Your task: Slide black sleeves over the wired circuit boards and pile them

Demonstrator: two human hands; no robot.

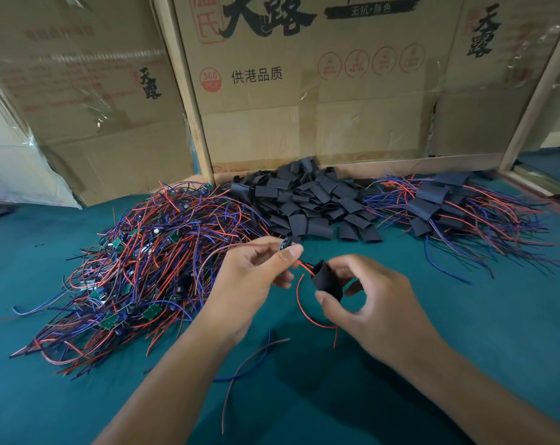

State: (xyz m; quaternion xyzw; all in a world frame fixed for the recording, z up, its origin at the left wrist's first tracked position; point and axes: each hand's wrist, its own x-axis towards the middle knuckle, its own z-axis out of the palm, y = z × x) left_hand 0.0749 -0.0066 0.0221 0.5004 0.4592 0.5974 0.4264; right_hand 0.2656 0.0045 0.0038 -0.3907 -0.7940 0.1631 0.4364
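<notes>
My left hand (256, 277) pinches a small circuit board (286, 244) between thumb and fingers above the green table. Its red wire (301, 306) runs into the mouth of a black sleeve (327, 279), which my right hand (375, 303) pinches just to the right. The board is outside the sleeve, a short way from its opening. A blue and a red wire (249, 358) trail down between my forearms. A heap of bare wired boards (137, 268) lies at the left, a pile of empty black sleeves (307, 200) in the middle, and a pile of sleeved boards (449, 207) at the right.
The green table cover (465, 332) stretches under everything. Cardboard boxes (304, 91) with wooden posts stand close behind the piles. A plastic-wrapped box (15, 162) leans at the far left.
</notes>
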